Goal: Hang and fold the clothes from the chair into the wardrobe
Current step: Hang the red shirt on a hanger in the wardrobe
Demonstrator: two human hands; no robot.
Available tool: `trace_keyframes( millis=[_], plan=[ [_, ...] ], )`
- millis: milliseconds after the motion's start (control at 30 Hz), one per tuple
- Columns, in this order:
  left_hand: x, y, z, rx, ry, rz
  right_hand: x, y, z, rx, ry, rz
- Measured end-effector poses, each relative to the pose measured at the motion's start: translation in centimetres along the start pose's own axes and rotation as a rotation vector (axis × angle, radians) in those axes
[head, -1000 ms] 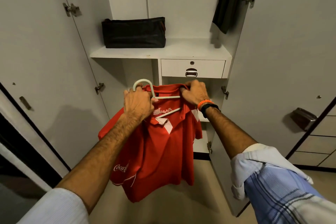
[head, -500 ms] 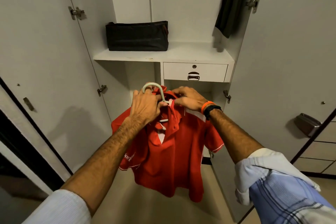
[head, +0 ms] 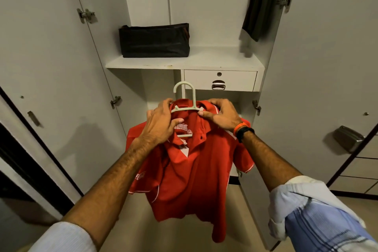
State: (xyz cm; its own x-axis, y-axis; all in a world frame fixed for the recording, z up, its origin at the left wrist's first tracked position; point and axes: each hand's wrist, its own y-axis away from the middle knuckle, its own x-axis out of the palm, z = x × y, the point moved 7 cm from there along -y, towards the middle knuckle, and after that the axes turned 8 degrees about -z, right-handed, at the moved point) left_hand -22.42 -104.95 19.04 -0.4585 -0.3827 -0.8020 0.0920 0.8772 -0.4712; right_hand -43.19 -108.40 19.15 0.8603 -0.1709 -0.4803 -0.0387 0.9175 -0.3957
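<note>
Hanging off a pale green hanger [head: 184, 106], the red polo shirt [head: 192, 170] is held up in mid-air right in front of the open wardrobe [head: 204, 6], so it isn't on any rail yet. Both hands are up at the collar: the left hand [head: 161, 122] has its fingers curled round the left shoulder of the shirt and hanger, and the right hand [head: 223, 116] pinches the collar and hanger arm on the other side. My guess is that's to square the shoulders on the hanger so it doesn't slide off once hung. The hook pokes up free between the hands, pointing at the wardrobe, which seems handy for hooking it next.

Behind it there's a shelf [head: 184, 61] with a black bag [head: 154, 41] sitting on it, a small drawer [head: 219, 80] just under the shelf, and a dark garment [head: 259, 6] hanging upper right. Can't see the rail itself from here.
</note>
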Motion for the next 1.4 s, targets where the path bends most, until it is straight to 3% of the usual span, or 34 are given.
trace_keyframes(
  millis=[133,533,600,700,833,1000,1233,1400],
  plan=[
    [-0.8,0.0,1.2,-0.080,0.247,-0.019,-0.8,0.1,-0.7,0.008,-0.072,-0.012],
    [-3.1,-2.4,2.2,-0.238,0.445,-0.176,-1.4,0.8,0.0,-0.046,-0.034,0.074],
    [-3.0,-3.1,2.5,-0.266,0.377,-0.190,-1.4,0.8,-0.2,-0.032,-0.042,0.071],
    [-1.6,-3.0,2.3,-0.258,0.043,-0.008,-1.3,1.0,-0.9,0.013,-0.061,0.066],
    [-1.5,-2.4,0.1,-0.142,0.136,-0.033,-1.1,1.5,-2.1,0.067,-0.085,0.065],
    [0.8,-1.4,-1.3,-0.056,0.166,0.199,-1.3,1.5,-2.9,0.108,-0.102,0.051],
    [1.1,-1.2,-1.4,-0.059,0.079,0.064,-1.4,1.5,-2.6,0.108,-0.076,0.042],
    [0.4,-1.4,-1.4,-0.096,0.031,-0.060,-2.4,0.7,-2.5,0.080,0.211,-0.068]
  ],
)
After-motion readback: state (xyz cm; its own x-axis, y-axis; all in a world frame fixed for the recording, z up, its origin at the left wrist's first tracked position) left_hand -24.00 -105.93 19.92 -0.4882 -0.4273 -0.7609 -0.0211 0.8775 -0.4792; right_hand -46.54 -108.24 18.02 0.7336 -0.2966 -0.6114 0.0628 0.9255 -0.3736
